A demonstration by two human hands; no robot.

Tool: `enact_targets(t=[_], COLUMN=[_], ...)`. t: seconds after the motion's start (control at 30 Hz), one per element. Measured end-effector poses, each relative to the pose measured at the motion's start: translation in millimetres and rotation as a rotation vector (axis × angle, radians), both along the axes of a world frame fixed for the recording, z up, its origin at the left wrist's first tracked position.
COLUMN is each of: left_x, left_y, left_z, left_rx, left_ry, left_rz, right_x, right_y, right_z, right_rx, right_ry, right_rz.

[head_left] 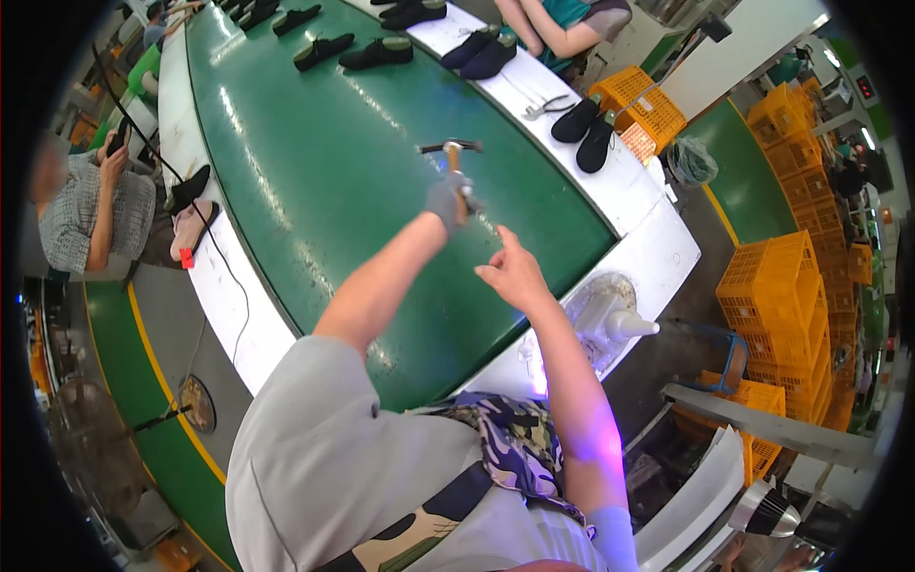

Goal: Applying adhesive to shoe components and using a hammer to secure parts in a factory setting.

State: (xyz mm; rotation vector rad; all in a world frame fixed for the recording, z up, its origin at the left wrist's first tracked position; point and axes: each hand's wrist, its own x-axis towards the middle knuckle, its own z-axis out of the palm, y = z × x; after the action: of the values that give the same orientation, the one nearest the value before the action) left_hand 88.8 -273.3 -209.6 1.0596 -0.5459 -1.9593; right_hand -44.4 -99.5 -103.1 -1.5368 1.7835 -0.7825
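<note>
From the head camera, the person's left hand (448,202) — in a grey glove — is raised over the long green surface (324,181), its fingers clenched around the wooden handle of a hammer (453,153). The hammer stands nearly upright, its dark metal head at the top, held in the air above the green belt and touching nothing else. The right hand (515,274) is bare and hangs just beside and below the left, fingers released and loosely spread, holding nothing.

Near the right hand, on the white edge of the surface, stands a pale metal stand (610,319) with a cone-shaped tip pointing right. Farther along the white edge lie a pair of black shoes (584,129) and, just left of them, pliers (545,107). More dark shoes (376,52) sit in pairs at the far end of the belt.

Orange crates (772,286) are stacked to the right. On the left a seated person in a checked shirt (91,210) sits beside the belt — another person's arms show at the top.
</note>
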Motion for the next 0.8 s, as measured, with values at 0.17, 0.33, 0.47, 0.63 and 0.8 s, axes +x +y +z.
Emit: enact_targets(t=[0.17,0.33,0.47,0.63,0.8], left_x=[104,83,60,84,103], left_y=[-5,-44,-74,-80,-50], left_z=[-95,-87,-65,-54,-79], left_rx=[0.452,0.245,0.05,-0.096,-0.115], left_ry=[-0.593,0.078,-0.799,-1.18,-1.39], left_rz=[-0.067,0.129,0.35,0.241,0.259], right_x=[-32,-68,-62,-55,-50], right_y=[133,248,278,263,260], right_z=[-3,-37,-40,-36,-28], right_rx=[0.282,0.276,0.349,0.262,0.25], right_ry=[-0.445,-0.672,-0.712,-0.701,-0.743], right_rz=[-0.024,-0.281,-0.363,-0.349,-0.411])
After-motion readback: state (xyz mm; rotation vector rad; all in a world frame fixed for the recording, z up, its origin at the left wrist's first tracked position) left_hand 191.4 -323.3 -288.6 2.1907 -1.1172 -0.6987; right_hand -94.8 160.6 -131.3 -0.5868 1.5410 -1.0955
